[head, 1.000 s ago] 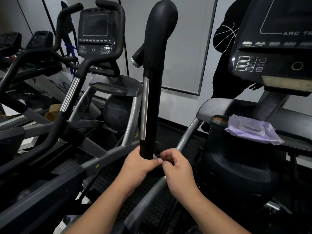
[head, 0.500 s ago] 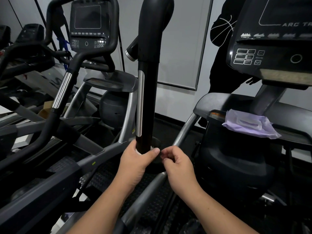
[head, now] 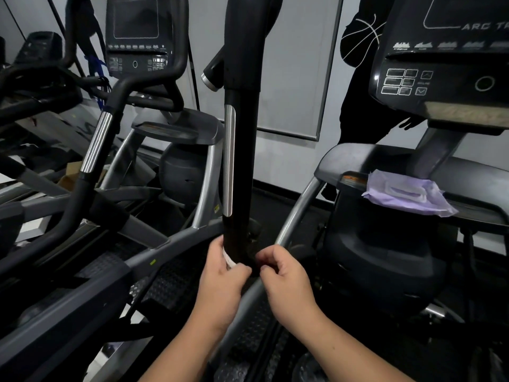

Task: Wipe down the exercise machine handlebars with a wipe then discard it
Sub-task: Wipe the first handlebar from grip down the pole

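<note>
From the head camera, the left hand (head: 223, 274) gripped a white wipe (head: 228, 261) against the base of the tall black upright handlebar (head: 239, 166). The right hand (head: 283, 274), just beside it, had its fingers curled at the bar; what they pinched could not be told. The handlebar's long axis ran vertically above both hands. Wiping well probably meant wrapping fully and sliding lengthwise.

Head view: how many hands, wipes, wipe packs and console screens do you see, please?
Hands: 2, left hand and right hand
White wipe: 1
Purple wipe pack: 1
Console screens: 2, left console, right console
Total: 6
</note>
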### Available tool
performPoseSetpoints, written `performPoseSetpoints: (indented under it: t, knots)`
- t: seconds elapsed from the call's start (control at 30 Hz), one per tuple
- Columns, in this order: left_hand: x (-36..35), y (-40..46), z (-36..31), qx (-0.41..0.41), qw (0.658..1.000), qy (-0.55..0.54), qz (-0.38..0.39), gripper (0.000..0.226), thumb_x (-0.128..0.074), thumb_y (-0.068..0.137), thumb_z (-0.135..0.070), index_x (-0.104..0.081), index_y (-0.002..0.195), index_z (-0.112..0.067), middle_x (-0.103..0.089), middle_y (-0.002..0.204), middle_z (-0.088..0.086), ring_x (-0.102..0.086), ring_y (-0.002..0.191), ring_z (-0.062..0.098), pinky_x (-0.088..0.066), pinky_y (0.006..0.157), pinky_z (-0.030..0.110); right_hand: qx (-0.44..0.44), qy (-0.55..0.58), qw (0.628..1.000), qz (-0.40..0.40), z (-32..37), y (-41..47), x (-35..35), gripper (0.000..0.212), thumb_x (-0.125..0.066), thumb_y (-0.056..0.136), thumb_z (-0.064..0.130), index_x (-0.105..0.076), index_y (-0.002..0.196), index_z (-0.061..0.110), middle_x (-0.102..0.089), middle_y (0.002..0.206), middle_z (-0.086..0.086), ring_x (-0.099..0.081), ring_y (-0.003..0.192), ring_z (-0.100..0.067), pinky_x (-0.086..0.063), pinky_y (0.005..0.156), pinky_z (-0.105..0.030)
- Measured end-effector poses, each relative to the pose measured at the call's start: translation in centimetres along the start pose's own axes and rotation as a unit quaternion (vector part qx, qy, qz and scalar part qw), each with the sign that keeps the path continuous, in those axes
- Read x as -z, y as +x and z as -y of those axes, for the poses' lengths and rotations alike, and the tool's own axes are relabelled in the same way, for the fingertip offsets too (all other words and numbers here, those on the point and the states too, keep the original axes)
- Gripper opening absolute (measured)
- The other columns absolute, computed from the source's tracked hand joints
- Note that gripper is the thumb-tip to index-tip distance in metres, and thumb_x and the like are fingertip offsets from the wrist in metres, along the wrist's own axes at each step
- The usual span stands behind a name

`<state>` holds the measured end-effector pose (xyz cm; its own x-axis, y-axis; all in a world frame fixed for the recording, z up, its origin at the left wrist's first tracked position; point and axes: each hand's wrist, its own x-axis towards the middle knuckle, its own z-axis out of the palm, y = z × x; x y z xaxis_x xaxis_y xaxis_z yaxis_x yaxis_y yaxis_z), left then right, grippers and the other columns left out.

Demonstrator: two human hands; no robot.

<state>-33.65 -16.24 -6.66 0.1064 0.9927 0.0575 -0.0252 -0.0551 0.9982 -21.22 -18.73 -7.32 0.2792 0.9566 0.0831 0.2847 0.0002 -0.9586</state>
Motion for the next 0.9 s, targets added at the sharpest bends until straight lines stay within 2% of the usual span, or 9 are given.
performPoseSetpoints:
  t: [0.07, 0.17, 0.27, 0.4, 0.53, 0.67, 0.73, 0.8, 0.9]
  knots:
    - [0.4, 0.2, -0.2, -0.006, 1.000, 0.018, 0.017, 0.062, -0.052, 0.071, 0.000, -0.059, 0.127, -0.026, -0.072, 0.111, -0.005, -0.066, 0.108, 0.014, -0.050, 0.093, 0.026, -0.008, -0.007, 1.000, -0.002, -0.5, -0.3, -0.2, 0.033, -0.055, 0.083, 0.005, -0.066, 0.087, 0.036, -0.070, 0.089, 0.013, -0.065, 0.086, -0.004, -0.054, 0.079, -0.029]
    - [0.5, -0.4, -0.1, 0.007, 0.997, 0.076, 0.033, 0.065, -0.044, 0.081, 0.012, -0.062, 0.124, -0.034, -0.072, 0.109, -0.013, -0.064, 0.114, 0.016, -0.047, 0.093, 0.026, -0.017, -0.014, 1.000, -0.005, -1.2, -1.1, -0.5, 0.034, -0.055, 0.083, 0.005, -0.064, 0.088, 0.037, -0.068, 0.087, 0.011, -0.062, 0.082, -0.004, -0.050, 0.074, -0.025]
    - [0.5, -1.1, -0.5, 0.004, 0.998, 0.061, 0.012, 0.065, -0.042, 0.089, 0.012, -0.055, 0.138, -0.028, -0.069, 0.126, -0.007, -0.060, 0.124, 0.011, -0.043, 0.106, 0.033, -0.004, -0.023, 1.000, 0.002, -1.4, -1.7, -0.8, 0.030, -0.055, 0.084, 0.008, -0.065, 0.092, 0.035, -0.068, 0.094, 0.012, -0.063, 0.091, -0.003, -0.050, 0.080, -0.023]
    - [0.6, -1.2, -0.6, -0.014, 0.993, 0.119, -0.010, 0.048, -0.050, 0.101, -0.007, -0.052, 0.143, -0.030, -0.071, 0.118, -0.011, -0.065, 0.110, 0.004, -0.049, 0.100, 0.030, 0.043, -0.046, 0.998, 0.015, -0.6, -2.9, -0.8, 0.033, -0.056, 0.089, 0.007, -0.062, 0.101, 0.038, -0.066, 0.099, 0.016, -0.060, 0.100, -0.002, -0.047, 0.082, -0.015]
    - [0.8, -1.7, -1.2, -0.036, 0.992, 0.121, -0.028, 0.043, -0.052, 0.103, -0.019, -0.052, 0.143, -0.034, -0.072, 0.119, -0.010, -0.067, 0.112, 0.006, -0.051, 0.099, 0.034, 0.091, -0.064, 0.994, 0.019, 0.0, -3.6, -1.1, 0.041, -0.055, 0.091, 0.019, -0.050, 0.117, 0.051, -0.062, 0.106, 0.020, -0.059, 0.108, -0.003, -0.049, 0.089, -0.019]
    - [0.0, -2.0, -1.7, 0.015, 0.993, 0.106, -0.040, 0.047, -0.049, 0.104, -0.028, -0.043, 0.149, -0.041, -0.071, 0.122, -0.008, -0.067, 0.108, 0.000, -0.052, 0.097, 0.024, 0.139, -0.073, 0.986, 0.051, 0.8, -3.9, -1.4, 0.055, -0.054, 0.094, 0.015, -0.041, 0.135, 0.050, -0.055, 0.124, 0.026, -0.055, 0.117, 0.002, -0.050, 0.097, -0.023]
    - [-0.3, -2.4, -1.6, 0.060, 0.995, 0.082, -0.022, 0.058, -0.049, 0.101, -0.038, -0.029, 0.154, -0.047, -0.062, 0.137, -0.010, -0.060, 0.121, 0.002, -0.047, 0.108, 0.033, 0.160, -0.064, 0.983, 0.062, 1.2, -3.8, -1.5, 0.058, -0.053, 0.095, 0.011, -0.040, 0.134, 0.052, -0.052, 0.124, 0.028, -0.058, 0.111, 0.002, -0.051, 0.091, -0.021]
    - [-0.5, -2.7, -1.6, 0.088, 0.996, 0.033, 0.001, 0.071, -0.052, 0.086, -0.041, -0.026, 0.151, -0.056, -0.055, 0.147, -0.009, -0.055, 0.130, 0.008, -0.043, 0.113, 0.041, 0.154, -0.042, 0.985, 0.062, 1.8, -3.4, -1.8, 0.046, -0.052, 0.095, 0.019, -0.046, 0.128, 0.050, -0.055, 0.118, 0.021, -0.061, 0.103, -0.003, -0.053, 0.086, -0.023]
    - [-0.5, -3.1, -1.8, 0.095, 0.995, -0.021, 0.006, 0.072, -0.051, 0.089, -0.023, -0.030, 0.153, -0.048, -0.060, 0.141, -0.007, -0.059, 0.126, 0.008, -0.043, 0.113, 0.042, 0.126, 0.004, 0.991, 0.035, 2.4, -2.6, -2.3, 0.022, -0.056, 0.094, 0.016, -0.061, 0.104, 0.036, -0.061, 0.100, 0.013, -0.062, 0.091, -0.008, -0.052, 0.074, -0.021]
